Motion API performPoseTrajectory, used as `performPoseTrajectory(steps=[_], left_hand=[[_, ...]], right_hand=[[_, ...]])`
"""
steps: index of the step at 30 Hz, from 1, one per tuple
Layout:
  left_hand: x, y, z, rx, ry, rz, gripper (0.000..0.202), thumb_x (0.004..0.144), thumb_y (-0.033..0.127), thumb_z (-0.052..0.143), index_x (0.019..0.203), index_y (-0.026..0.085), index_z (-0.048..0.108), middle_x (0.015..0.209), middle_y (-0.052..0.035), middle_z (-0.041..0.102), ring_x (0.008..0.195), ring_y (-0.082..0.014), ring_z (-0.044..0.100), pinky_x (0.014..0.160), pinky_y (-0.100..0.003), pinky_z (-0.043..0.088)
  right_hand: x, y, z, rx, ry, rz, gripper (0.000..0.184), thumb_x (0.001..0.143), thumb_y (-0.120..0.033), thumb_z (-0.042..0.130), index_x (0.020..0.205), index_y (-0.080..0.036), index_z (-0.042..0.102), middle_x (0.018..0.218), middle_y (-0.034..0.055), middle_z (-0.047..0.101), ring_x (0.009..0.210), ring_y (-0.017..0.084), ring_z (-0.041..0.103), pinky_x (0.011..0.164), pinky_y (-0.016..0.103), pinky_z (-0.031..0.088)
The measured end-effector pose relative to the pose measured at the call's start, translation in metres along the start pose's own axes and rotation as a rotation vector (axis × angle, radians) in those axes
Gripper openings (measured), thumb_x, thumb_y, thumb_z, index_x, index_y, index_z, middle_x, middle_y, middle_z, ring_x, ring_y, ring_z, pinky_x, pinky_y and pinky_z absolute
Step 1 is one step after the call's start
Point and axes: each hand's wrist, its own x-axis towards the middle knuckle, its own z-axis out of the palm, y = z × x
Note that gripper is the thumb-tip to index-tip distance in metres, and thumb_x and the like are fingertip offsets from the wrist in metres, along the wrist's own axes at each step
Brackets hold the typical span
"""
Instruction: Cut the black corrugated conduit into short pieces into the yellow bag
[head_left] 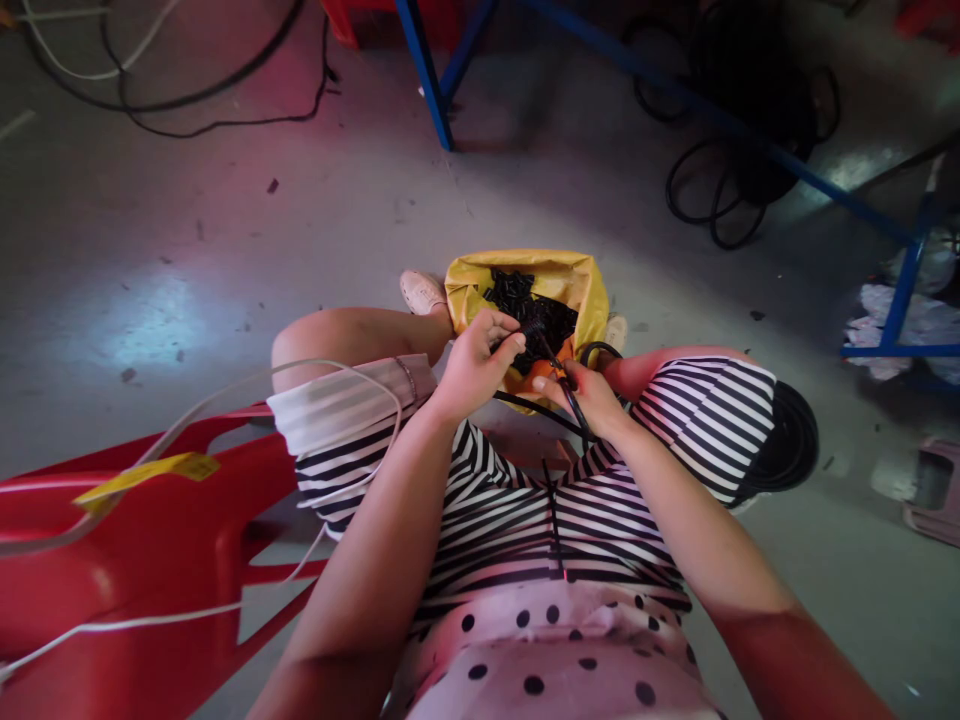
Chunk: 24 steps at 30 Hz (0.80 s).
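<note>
Between my knees a yellow bag [525, 262] stands with its mouth wide, and many small black pieces [514, 290] lie inside. My left hand [484, 358] is over the bag's near left side, thumb and fingers closed; what they pinch blends into the dark pieces behind. My right hand [589, 395] is wrapped around dark-handled scissors [576, 408], whose blades point up and left toward my left fingertips. An orange patch [517, 383] shows at the bag's near edge. A black cable [544, 408] runs below both hands.
A red plastic stool [112, 570] is at my left, with a white cord [127, 622] and a yellow tag [150, 478]. Blue table legs [427, 80] stand ahead. Coiled black cables [757, 150] lie on the floor front right, another black coil [787, 440] beside my right knee.
</note>
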Motion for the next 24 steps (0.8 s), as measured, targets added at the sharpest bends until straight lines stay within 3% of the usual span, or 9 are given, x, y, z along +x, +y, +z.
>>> performPoseTrajectory(steps=[9, 16, 24], left_hand=[[-0.0027, 0.0037, 0.0041, 0.093, -0.035, 0.03, 0.021, 0.087, 0.033, 0.069, 0.098, 0.021, 0.057, 0.09, -0.0031, 0.069, 0.089, -0.0182, 0.07, 0.085, -0.032, 0.055], [-0.0027, 0.0029, 0.0056, 0.109, -0.058, 0.032, 0.019, 0.089, 0.032, 0.067, 0.098, 0.02, 0.056, 0.091, -0.0036, 0.068, 0.089, -0.0181, 0.07, 0.087, -0.033, 0.055], [-0.0002, 0.0056, 0.002, 0.035, -0.095, -0.023, 0.03, 0.087, 0.042, 0.072, 0.103, 0.018, 0.065, 0.093, -0.0057, 0.073, 0.087, -0.0184, 0.071, 0.083, -0.031, 0.057]], right_hand=[[0.0003, 0.0017, 0.0022, -0.006, -0.001, 0.009, 0.045, 0.087, -0.067, 0.072, 0.089, -0.024, 0.061, 0.08, 0.002, 0.069, 0.075, 0.021, 0.064, 0.066, 0.027, 0.042], [0.0029, 0.0026, 0.005, -0.043, 0.048, -0.018, 0.051, 0.086, -0.073, 0.067, 0.082, -0.023, 0.058, 0.073, 0.0014, 0.064, 0.069, 0.02, 0.059, 0.064, 0.028, 0.037], [0.0021, 0.0001, 0.0032, -0.014, 0.103, -0.035, 0.059, 0.081, -0.081, 0.064, 0.072, -0.023, 0.054, 0.067, 0.0017, 0.06, 0.064, 0.018, 0.053, 0.061, 0.029, 0.034]])
